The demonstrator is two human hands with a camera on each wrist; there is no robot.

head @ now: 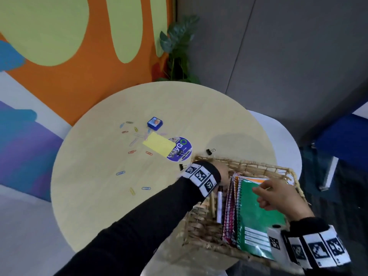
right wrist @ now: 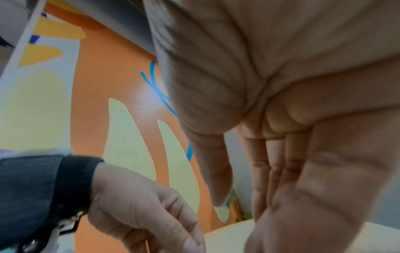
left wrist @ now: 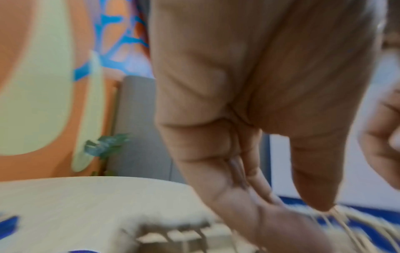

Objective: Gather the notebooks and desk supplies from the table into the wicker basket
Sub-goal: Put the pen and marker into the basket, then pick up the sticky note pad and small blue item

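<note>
The wicker basket (head: 258, 166) sits at the table's near right edge, blurred in the left wrist view (left wrist: 173, 238). A green spiral notebook (head: 256, 222) leans in it beside pink and red spiral notebooks (head: 229, 212) and a white pen (head: 219, 206). My right hand (head: 278, 194) rests its fingers on the green notebook's top; its fingers look straight in the wrist view (right wrist: 249, 196). My left hand (head: 223, 174) dips into the basket's far left corner with straight fingers (left wrist: 281, 214) and holds nothing I can see.
On the round table (head: 99, 196) lie a yellow sticky pad (head: 159, 146), a blue box (head: 155, 123), a round printed disc (head: 182, 148), black binder clips (head: 210, 151) and several coloured paper clips (head: 131, 152). A plant (head: 177, 46) stands behind.
</note>
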